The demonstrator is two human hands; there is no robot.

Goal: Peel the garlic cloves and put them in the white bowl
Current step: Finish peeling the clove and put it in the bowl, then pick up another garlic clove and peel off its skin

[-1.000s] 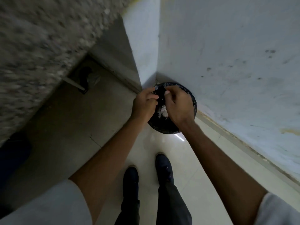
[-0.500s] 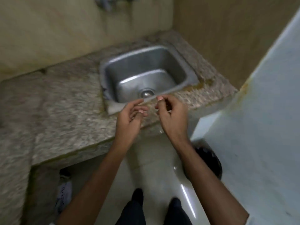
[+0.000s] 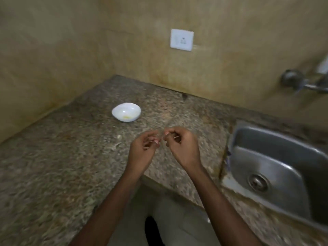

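Observation:
The white bowl (image 3: pixel 126 111) sits on the speckled granite counter (image 3: pixel 62 157) toward the back, with a small yellowish bit (image 3: pixel 127 117) inside that is too blurred to name. My left hand (image 3: pixel 144 150) and my right hand (image 3: pixel 182 148) hover side by side above the counter's front edge, nearer than the bowl and to its right. Both have loosely curled fingers, and their fingertips almost meet. A thin pale sliver shows at my right fingers; what it is stays unclear. No whole garlic clove is visible.
A steel sink (image 3: pixel 237 139) is set into the counter at the right, with a tap (image 3: pixel 305 85) on the wall above it. A white wall socket (image 3: pixel 182 39) is on the back wall. Floor and a dark shoe (image 3: pixel 152 229) show below the counter edge.
The view swung up from a black bin on the floor, past the sink, to the counter with the bowl. Both hands rose from over the bin to above the counter.

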